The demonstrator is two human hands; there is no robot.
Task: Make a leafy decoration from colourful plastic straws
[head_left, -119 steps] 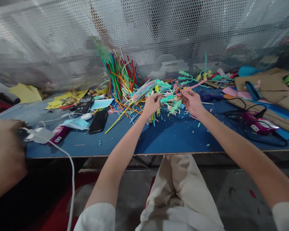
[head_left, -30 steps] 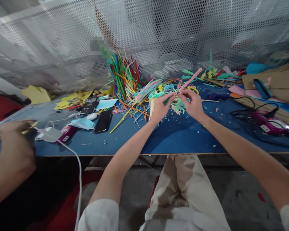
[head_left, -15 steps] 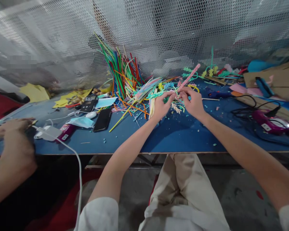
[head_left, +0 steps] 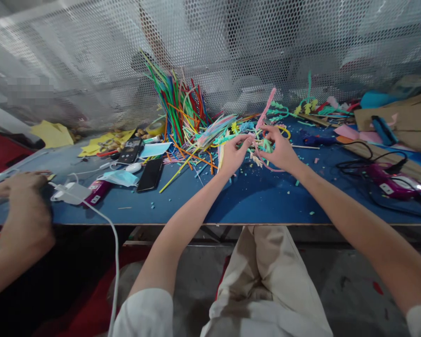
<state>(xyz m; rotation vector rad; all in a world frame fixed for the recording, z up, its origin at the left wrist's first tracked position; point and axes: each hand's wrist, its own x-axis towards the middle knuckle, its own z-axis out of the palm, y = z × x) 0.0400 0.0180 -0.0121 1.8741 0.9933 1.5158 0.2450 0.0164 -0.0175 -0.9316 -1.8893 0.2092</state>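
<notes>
Head view: a co-worker's hand (head_left: 21, 187) rests at the table's (head_left: 252, 201) left edge. Over the stick pile (head_left: 210, 133), the left hand (head_left: 233, 154) and right hand (head_left: 280, 150) both pinch a pink fuzzy stick (head_left: 266, 110), which rises between them. Holding near the bend would likely keep it controlled. Its lower end is lost among clutter.

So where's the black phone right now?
In the head view, the black phone lies flat on the blue table, left of the person's left hand, between a blue face mask and the pile of coloured strips.
</notes>
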